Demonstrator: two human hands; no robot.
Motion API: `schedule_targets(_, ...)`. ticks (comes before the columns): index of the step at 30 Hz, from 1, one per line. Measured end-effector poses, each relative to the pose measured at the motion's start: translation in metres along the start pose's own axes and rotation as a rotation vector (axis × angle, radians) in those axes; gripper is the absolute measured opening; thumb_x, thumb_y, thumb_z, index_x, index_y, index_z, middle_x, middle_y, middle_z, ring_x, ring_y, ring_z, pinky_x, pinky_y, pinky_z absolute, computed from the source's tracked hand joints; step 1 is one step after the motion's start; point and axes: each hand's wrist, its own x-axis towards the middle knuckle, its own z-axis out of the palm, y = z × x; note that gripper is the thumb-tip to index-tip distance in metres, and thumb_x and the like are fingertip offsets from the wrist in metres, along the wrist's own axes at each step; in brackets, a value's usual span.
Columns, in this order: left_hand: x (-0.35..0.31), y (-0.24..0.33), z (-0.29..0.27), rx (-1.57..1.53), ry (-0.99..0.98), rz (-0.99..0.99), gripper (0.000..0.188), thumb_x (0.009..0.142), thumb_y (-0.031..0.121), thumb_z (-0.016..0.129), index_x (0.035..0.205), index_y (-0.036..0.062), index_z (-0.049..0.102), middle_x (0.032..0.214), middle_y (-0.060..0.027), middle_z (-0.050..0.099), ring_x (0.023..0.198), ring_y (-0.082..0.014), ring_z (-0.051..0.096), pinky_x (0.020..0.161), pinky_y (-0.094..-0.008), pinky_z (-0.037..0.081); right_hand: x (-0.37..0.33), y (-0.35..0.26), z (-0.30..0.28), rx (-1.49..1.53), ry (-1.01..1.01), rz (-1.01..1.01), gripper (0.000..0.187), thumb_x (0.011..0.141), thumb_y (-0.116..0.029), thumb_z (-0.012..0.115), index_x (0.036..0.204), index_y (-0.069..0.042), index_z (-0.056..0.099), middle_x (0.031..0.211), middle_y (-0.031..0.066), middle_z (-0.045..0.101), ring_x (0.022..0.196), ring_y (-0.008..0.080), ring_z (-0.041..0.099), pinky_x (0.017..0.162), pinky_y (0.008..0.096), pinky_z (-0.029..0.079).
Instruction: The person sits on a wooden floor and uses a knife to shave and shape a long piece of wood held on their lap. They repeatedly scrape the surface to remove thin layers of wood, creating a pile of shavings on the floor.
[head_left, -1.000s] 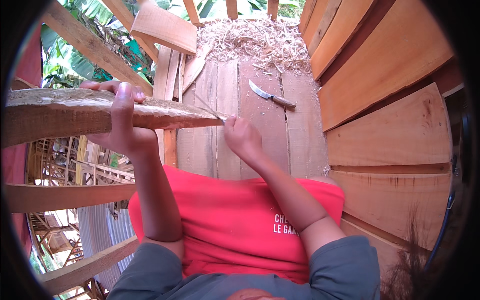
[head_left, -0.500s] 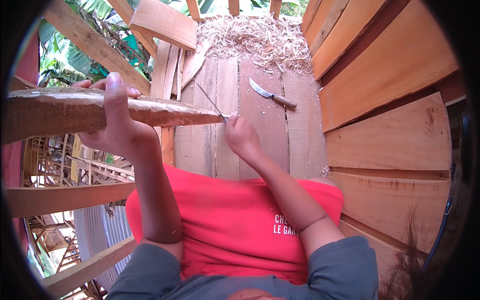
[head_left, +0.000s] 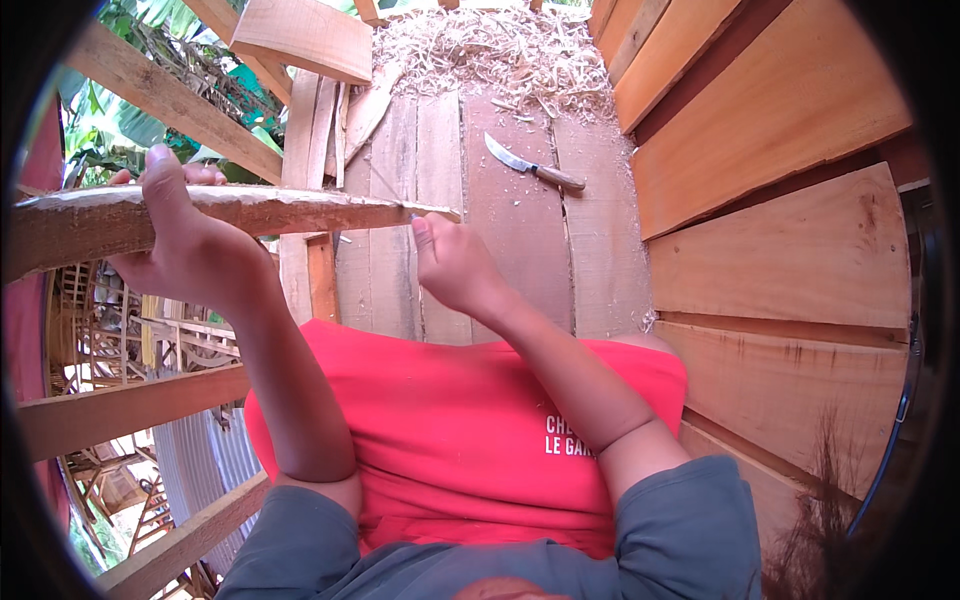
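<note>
A long piece of wood (head_left: 300,212) lies crosswise in front of me, pale and freshly cut along its upper edge and tapering to the right. My left hand (head_left: 200,240) is wrapped around its thicker left part, thumb over the near side. Close to the narrow end, my right hand (head_left: 458,265) is closed around a knife, whose handle is hidden in the fist. Its thin blade (head_left: 388,184) slants away to the far left, crossing the wood near the tip. Beyond, a second knife (head_left: 530,165) with a curved blade and brown handle rests on the floorboards.
Wood shavings (head_left: 500,55) are heaped at the far end of the plank floor (head_left: 510,260). A wooden block (head_left: 305,40) and loose boards (head_left: 318,120) are at the far left. Railing beams (head_left: 130,405) run along the left; a plank wall (head_left: 780,270) stands on the right.
The knife and my right hand have shifted left along the wood, a little back from its tip. The whole view has also shifted slightly. My left hand keeps its grip.
</note>
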Motion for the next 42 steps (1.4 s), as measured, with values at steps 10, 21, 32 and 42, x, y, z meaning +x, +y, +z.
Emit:
schedule_targets(10, -0.001, 0.001, 0.005, -0.027, 0.013, 0.002, 0.032, 0.085, 0.001, 0.070, 0.111, -0.0033, 0.051, 0.064, -0.0059, 0.058, 0.058, -0.0134, 0.057, 0.063, -0.0304, 0.053, 0.019, 0.044, 0.013, 0.075, 0.122, 0.087, 0.048, 0.107, -0.030, 0.037, 0.092, 0.007, 0.064, 0.081, 0.0346, 0.065, 0.084, 0.0520, 0.066, 0.079, 0.0586, 0.051)
schedule_targets(21, 0.006, -0.009, -0.011, -0.048, 0.028, -0.001, 0.031, 0.086, -0.001, 0.068, 0.112, -0.0034, 0.052, 0.074, -0.0094, 0.061, 0.062, -0.0140, 0.058, 0.064, -0.0301, 0.052, 0.020, 0.018, 0.014, -0.009, 0.055, 0.021, 0.050, 0.108, -0.030, 0.035, 0.097, 0.008, 0.066, 0.083, 0.0348, 0.067, 0.085, 0.0522, 0.066, 0.085, 0.0581, 0.051)
schedule_targets(32, 0.002, 0.000, 0.006, 0.017, 0.056, -0.046, 0.032, 0.086, 0.002, 0.069, 0.112, -0.0013, 0.052, 0.071, -0.0076, 0.059, 0.062, -0.0148, 0.057, 0.064, -0.0314, 0.052, 0.027, 0.057, 0.011, 0.055, 0.082, 0.200, 0.051, 0.107, -0.029, 0.035, 0.091, 0.008, 0.067, 0.090, 0.0353, 0.067, 0.090, 0.0509, 0.066, 0.084, 0.0586, 0.050)
schedule_targets(42, 0.013, -0.016, -0.008, -0.073, 0.027, -0.044, 0.032, 0.084, 0.003, 0.071, 0.111, -0.0028, 0.054, 0.075, -0.0085, 0.061, 0.064, -0.0151, 0.059, 0.064, -0.0310, 0.053, 0.034, 0.074, 0.027, -0.132, 0.062, 0.200, 0.054, 0.107, -0.030, 0.033, 0.099, 0.010, 0.068, 0.095, 0.0374, 0.067, 0.097, 0.0522, 0.065, 0.092, 0.0572, 0.050)
